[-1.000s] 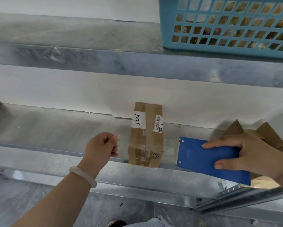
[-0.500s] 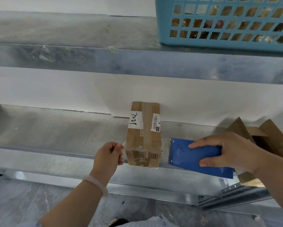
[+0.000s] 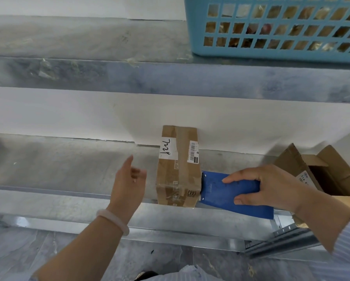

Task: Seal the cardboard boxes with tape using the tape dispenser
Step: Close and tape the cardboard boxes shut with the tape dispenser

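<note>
From the head view, a small oblong cardboard box (image 3: 178,169) lies on the dull grey metal shelf (image 3: 58,165). Its far end is against the white wall and its near end sits at the shelf's front lip. Wrinkled glossy tape bands that near end. A handwritten white label and a barcode sticker are on its top.

At the box's 4 o'clock, the right hand (image 3: 271,189) grips a flat blue tape dispenser (image 3: 220,193), fingers curled over it and thumb on its near edge. The dispenser's toothed end meets the box's right side.

At 9 o'clock, just beside the box but apart from it, the left hand (image 3: 127,185) hangs loosely spread and holds nothing. A smooth pale bracelet (image 3: 113,220) circles its wrist.

At 3 o'clock, beyond the right hand, stands an open carton (image 3: 322,173) with raised flaps. At 1 o'clock, on the shelf above, sits a light-blue lattice basket (image 3: 196,27).
</note>
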`<state>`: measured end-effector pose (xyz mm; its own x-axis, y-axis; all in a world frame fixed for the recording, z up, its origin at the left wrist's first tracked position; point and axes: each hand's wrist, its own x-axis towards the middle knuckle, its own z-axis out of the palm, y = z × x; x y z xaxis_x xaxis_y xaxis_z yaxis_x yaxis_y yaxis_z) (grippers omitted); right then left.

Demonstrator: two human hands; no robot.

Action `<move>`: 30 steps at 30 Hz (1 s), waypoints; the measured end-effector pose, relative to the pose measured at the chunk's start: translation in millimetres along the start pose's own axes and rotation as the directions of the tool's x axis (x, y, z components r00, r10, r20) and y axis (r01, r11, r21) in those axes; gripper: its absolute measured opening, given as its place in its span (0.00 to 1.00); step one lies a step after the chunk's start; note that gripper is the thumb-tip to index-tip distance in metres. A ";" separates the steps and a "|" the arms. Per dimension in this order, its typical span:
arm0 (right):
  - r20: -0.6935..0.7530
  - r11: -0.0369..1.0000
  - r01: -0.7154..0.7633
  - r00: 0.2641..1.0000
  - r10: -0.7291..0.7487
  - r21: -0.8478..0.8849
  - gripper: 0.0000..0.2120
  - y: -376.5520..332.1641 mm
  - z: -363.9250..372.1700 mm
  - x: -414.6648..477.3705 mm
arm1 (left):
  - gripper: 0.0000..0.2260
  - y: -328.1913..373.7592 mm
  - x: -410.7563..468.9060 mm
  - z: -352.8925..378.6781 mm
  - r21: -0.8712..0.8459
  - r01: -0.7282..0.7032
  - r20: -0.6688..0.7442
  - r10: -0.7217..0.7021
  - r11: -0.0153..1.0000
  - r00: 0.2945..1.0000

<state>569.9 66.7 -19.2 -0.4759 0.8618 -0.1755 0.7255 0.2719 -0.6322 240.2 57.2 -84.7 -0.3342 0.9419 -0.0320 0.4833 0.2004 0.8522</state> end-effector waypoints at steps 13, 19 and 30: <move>-0.009 0.968 -0.103 0.994 0.108 0.230 0.22 17.0 -1.8 -19.5 | 0.26 37.8 8.8 42.0 0.503 -0.806 0.681 0.432 0.311 0.591; 0.025 0.971 -0.161 0.987 0.159 0.177 0.24 20.1 -22.0 -41.9 | 0.25 37.4 9.7 42.8 0.493 -0.810 0.676 0.447 0.317 0.587; -0.111 0.832 -0.188 0.982 0.152 -0.522 0.23 -42.5 50.7 3.0 | 0.26 36.2 8.4 45.2 0.484 -0.806 0.651 0.475 0.341 0.592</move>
<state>512.4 36.0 -31.1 -0.3016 0.9354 -0.1845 0.9526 0.2875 -0.0996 291.4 84.6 -77.7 0.5584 0.8283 0.0458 0.8259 -0.5603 0.0633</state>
